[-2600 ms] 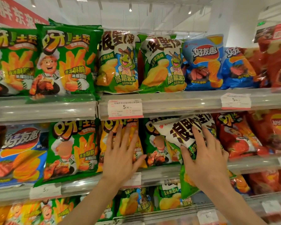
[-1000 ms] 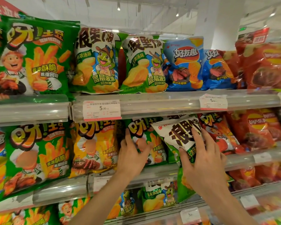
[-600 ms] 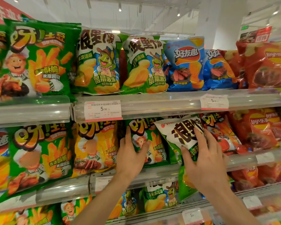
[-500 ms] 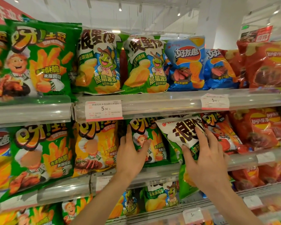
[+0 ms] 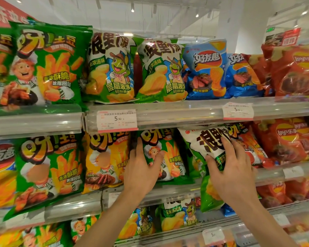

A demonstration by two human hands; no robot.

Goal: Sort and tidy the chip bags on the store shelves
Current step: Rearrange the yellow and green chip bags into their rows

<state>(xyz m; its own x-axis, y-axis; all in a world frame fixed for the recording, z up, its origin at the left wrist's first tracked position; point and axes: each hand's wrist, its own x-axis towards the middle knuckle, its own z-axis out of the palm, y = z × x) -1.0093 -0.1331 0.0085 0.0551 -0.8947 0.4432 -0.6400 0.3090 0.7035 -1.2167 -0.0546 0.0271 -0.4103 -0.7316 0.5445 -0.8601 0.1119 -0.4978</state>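
My left hand point(image 5: 141, 172) grips the left edge of a green fries bag point(image 5: 165, 154) on the middle shelf point(image 5: 184, 190), thumb across its front, fingers curled behind. My right hand point(image 5: 230, 168) holds a white-and-green wave-chip bag point(image 5: 206, 145), fingers spread over its front, thumb pinching its left side; the bag sits tilted in front of the middle shelf, its bottom hanging past the rail.

Middle shelf, left to right: blue-and-orange bag point(image 5: 0, 173), green fries bag, yellow fries bag point(image 5: 105, 161), my green one, the wave bag, a red fries bag point(image 5: 248, 145), red Lay's bags point(image 5: 289, 141).

Top shelf point(image 5: 185, 111): two green fries bags in view at the left, two wave-chip bags point(image 5: 112, 68), two blue ridged-chip bags point(image 5: 207, 68), red bags at the right. Two white price tags point(image 5: 117, 120) on its clear rail.

Lower shelf point(image 5: 185, 234): more wave-chip and fries bags, partly hidden by my arms.

Store interior, white ceiling with track lights point(image 5: 132, 9), red sign point(image 5: 4, 13) at the upper left.
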